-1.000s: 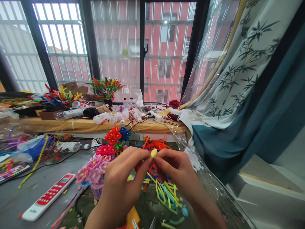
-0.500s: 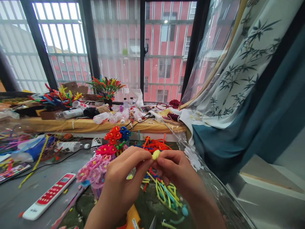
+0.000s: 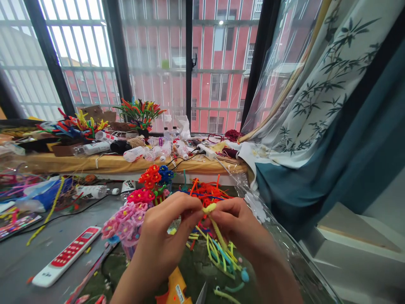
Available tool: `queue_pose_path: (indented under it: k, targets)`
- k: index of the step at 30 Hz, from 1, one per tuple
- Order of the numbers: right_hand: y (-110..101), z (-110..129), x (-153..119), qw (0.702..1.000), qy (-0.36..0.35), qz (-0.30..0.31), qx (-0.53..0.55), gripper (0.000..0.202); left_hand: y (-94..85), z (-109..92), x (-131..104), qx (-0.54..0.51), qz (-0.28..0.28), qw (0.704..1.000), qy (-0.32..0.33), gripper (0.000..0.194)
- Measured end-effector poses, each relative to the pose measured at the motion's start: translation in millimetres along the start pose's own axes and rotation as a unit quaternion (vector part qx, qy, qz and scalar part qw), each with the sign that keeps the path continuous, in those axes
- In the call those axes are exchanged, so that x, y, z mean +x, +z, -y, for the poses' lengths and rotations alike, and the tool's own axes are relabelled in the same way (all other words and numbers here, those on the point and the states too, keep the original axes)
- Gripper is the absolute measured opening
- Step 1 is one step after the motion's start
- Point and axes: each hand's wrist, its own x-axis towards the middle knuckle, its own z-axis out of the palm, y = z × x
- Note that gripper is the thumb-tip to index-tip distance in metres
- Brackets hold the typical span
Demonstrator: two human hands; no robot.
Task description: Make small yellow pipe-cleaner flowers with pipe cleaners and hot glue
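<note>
Yellow pipe cleaner [image 3: 212, 215], top bent over, pinched between fingers of left hand [image 3: 164, 240] and right hand [image 3: 237, 228] above worktop [image 3: 38, 249]. Below, loose cut pieces [image 3: 221, 257], probably more pipe cleaner; pink flowers [image 3: 125, 219] just left.

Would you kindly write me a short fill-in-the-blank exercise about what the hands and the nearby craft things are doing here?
1. Both hands pinch a pipe cleaner whose colour is ____.
2. The remote control, red and white, lies to the ____ of the left hand.
3. Behind the right hand lies a heap of pipe cleaners, mostly ____ in colour.

Missing words: yellow; left; orange
</note>
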Motion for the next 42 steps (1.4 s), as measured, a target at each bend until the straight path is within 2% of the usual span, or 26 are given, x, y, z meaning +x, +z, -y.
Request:
queue_pose_path:
  k: [18,30,42]
  targets:
    - [3,5,-4,0.999,0.005,-0.019,-0.027,0.023,3.1,-6,-2,0.002,-0.006,1.000,-0.007,0.014]
    - [0,10,-7,0.996,0.001,0.007,-0.089,0.028,1.7,-10,0,0.028,-0.006,1.000,0.005,0.012]
    - [2,12,-8,0.997,0.001,-0.007,-0.079,0.024,1.6,-11,-1,0.027,-0.001,1.000,0.007,0.013]
